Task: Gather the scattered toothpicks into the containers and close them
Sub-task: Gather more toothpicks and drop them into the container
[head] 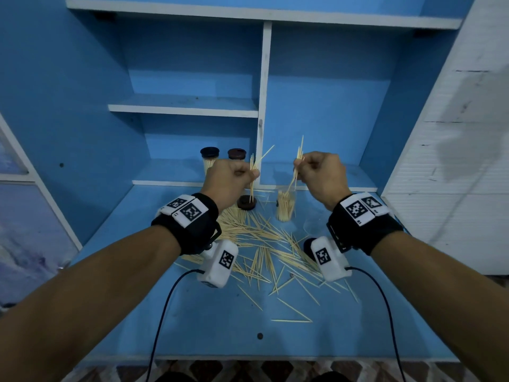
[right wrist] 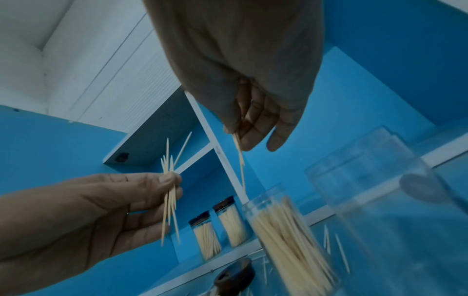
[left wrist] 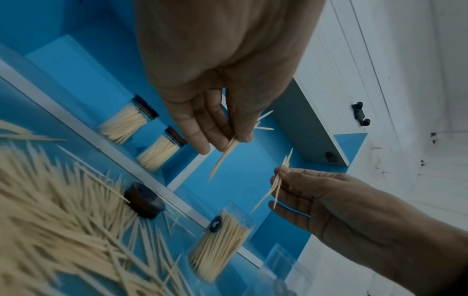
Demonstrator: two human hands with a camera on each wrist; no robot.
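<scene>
Toothpicks pinched in two small bundles, one per hand, held up over desk point(head: 209, 326) probably for squaring ends before dropping in; left hand point(head: 230, 180) bundle point(head: 252, 172) long axis near upright, one stick splayed up-right; right hand point(head: 321, 175) bundle point(head: 297, 166) tilted, lower tips aimed toward open clear container point(head: 286, 206) below, already well filled; loose brown lid point(head: 246, 202) beside it; big scatter point(head: 261, 244) flat on desk, pointing every way; two capped jars point(head: 209, 161) on back shelf.

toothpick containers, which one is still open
The container on the desk below the right hand: no lid, toothpicks sticking up. The two shelf containers wear dark lids.
</scene>
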